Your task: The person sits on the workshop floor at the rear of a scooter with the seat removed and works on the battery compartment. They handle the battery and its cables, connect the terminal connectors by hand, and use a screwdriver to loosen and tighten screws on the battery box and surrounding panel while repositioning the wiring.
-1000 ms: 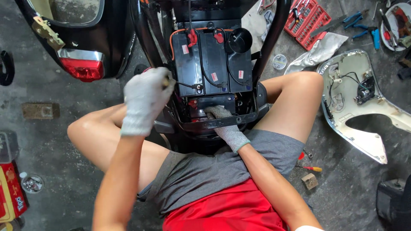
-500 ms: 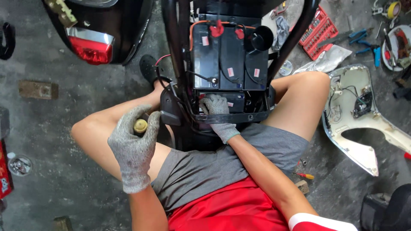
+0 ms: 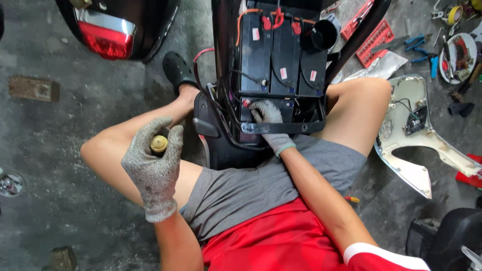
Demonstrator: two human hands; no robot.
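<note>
Gripping a tool with a yellowish handle (image 3: 159, 144), the gloved fingers (image 3: 173, 138) of the left hand (image 3: 153, 168) are clamped tight around it, only the rounded butt end showing above the fist; the tool's working end is hidden. The hand hangs over the person's bare left knee, well apart from the scooter.

The right hand (image 3: 266, 114), also in a grey knit glove, reaches into the open battery bay (image 3: 281, 108) of the scooter, fingers bent and pressed down among black wires just above a metal crossbar (image 3: 281, 128); whether they pinch anything cannot be told. Directly beyond stand three black batteries (image 3: 283, 55) side by side, linked by red-capped leads.

The person sits on the concrete floor (image 3: 60, 200) in grey shorts and a red shirt, legs spread either side of the black frame. A red tail light (image 3: 105, 37) of a detached body panel lies at upper left. To the right, a cream-coloured panel (image 3: 416, 145) rests on the floor, with a red socket tray (image 3: 379, 40) and blue-handled pliers (image 3: 419, 42) scattered behind it.
</note>
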